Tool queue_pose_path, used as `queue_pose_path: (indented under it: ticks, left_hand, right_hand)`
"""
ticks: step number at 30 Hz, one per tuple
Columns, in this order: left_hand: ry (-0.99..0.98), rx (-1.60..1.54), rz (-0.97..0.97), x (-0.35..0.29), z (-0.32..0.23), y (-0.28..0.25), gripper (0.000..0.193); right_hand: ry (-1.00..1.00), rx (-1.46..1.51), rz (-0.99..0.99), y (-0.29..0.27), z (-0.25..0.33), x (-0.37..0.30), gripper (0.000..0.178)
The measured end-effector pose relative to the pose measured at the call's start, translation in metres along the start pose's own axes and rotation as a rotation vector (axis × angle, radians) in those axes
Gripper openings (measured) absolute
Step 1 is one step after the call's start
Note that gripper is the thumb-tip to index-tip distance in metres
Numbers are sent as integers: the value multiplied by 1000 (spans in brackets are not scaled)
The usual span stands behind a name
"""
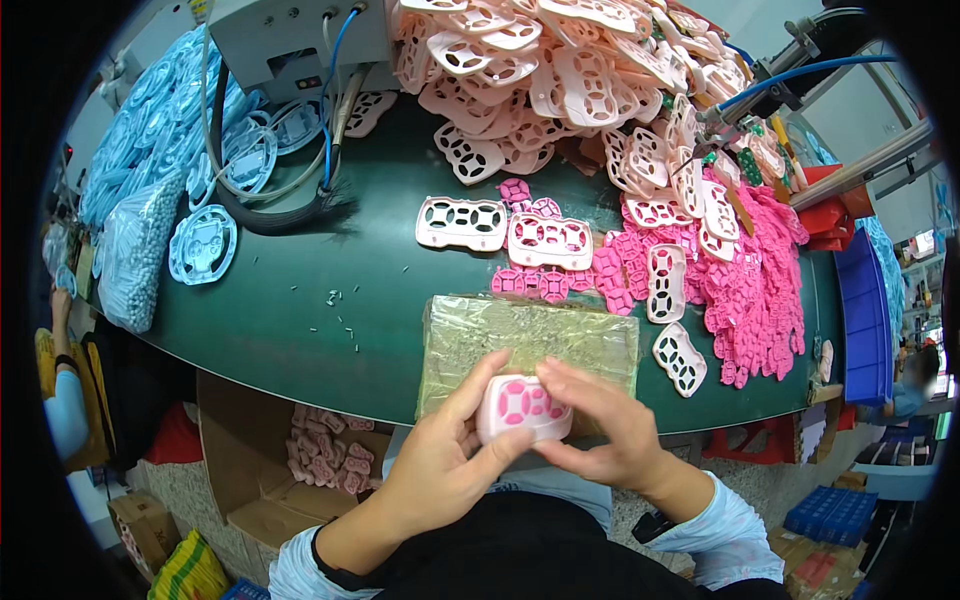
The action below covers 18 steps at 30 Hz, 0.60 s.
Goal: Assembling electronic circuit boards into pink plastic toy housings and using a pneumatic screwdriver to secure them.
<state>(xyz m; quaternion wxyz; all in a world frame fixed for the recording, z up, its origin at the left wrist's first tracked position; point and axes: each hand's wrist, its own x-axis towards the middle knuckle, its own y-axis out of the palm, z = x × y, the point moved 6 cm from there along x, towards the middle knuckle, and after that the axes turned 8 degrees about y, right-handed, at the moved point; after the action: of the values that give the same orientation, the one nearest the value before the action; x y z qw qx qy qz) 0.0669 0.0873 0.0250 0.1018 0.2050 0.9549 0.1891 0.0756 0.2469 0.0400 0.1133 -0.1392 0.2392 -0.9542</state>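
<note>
My left hand (445,455) and right hand (615,430), half-curled, grip a pink-buttoned shell (528,410) at the wrapped block's (530,335) near edge; cardboard box (235,445) holding pink pieces (318,450), clear bag (135,270) packed with pale-blue beads.

Bright light glints on the wrapped block (530,322); fisheye distortion bends the black-rimmed view.

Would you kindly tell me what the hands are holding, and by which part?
A pale pink controller-shaped shell: the left hand grips its left end, and the right hand its right end.
</note>
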Motion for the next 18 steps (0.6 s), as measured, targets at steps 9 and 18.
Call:
queue_pose_path:
  ticks: [9,18]
  left_hand:
    - [10,121,85,-10,-11,-2,47]
    - [54,245,162,-10,-13,0,48]
  right_hand:
    - [498,588,-114,-4,-20,5,37]
    - [256,68,-187,-10,1,25,53]
